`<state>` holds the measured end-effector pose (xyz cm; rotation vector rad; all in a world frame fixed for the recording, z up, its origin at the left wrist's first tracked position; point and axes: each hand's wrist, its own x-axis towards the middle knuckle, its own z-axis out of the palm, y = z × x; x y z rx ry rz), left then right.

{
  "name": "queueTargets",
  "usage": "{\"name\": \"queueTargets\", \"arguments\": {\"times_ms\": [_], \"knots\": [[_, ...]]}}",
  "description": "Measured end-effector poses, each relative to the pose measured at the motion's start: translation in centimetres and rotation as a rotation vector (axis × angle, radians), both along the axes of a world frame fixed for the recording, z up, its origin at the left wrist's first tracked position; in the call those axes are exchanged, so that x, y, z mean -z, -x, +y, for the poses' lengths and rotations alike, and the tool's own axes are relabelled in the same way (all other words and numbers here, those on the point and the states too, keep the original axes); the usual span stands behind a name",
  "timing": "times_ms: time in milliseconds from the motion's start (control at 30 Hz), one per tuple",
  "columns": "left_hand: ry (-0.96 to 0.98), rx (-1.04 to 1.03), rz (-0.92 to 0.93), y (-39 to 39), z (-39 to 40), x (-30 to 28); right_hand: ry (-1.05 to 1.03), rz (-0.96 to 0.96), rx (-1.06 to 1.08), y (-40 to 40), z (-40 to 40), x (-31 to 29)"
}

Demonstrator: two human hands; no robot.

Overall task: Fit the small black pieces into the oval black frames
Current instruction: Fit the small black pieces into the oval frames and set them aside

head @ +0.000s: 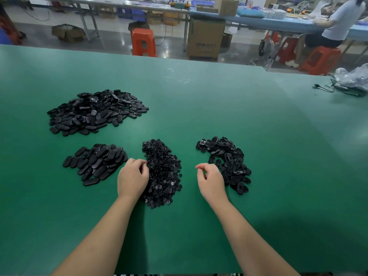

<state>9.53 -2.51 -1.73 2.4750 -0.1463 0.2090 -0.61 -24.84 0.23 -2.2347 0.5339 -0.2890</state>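
Observation:
A heap of small black round pieces (162, 174) lies in the middle of the green table (199, 100). My left hand (132, 179) rests at the heap's left edge with fingers curled into the pieces; whether it holds one is hidden. My right hand (211, 181) hovers between that heap and a pile of oval frames (227, 162) on the right, fingers curled, nothing visible in them. Another pile of oval black frames (95, 163) lies to the left, and a larger one (95, 111) sits further back left.
A crumpled plastic bag (353, 78) and a black cable (326, 88) lie at the table's far right. Beyond the far edge stand orange stools (143, 41), a cardboard box (206, 36), and a seated person (338, 22) at another bench.

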Motion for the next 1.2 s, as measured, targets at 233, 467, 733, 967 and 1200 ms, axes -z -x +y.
{"name": "queueTargets", "arguments": {"times_ms": [233,467,733,967,1200], "knots": [[0.055,-0.052,-0.021,-0.1,0.1,0.0,0.520,0.341,-0.111,-1.3,-2.9,-1.7],[0.113,-0.075,-0.038,-0.1,0.3,0.0,0.511,0.239,-0.196,-1.1,-1.4,-1.5],[0.081,-0.004,0.019,0.0,0.3,0.2,0.557,0.266,-0.151,-1.4,-1.0,-1.3],[0.110,-0.026,0.048,0.0,0.3,0.1,0.537,0.283,-0.219,-1.7,-0.9,-1.5],[0.158,-0.053,0.001,0.0,0.2,0.0,0.471,0.294,-0.212,-2.5,-1.1,-2.1]]}}
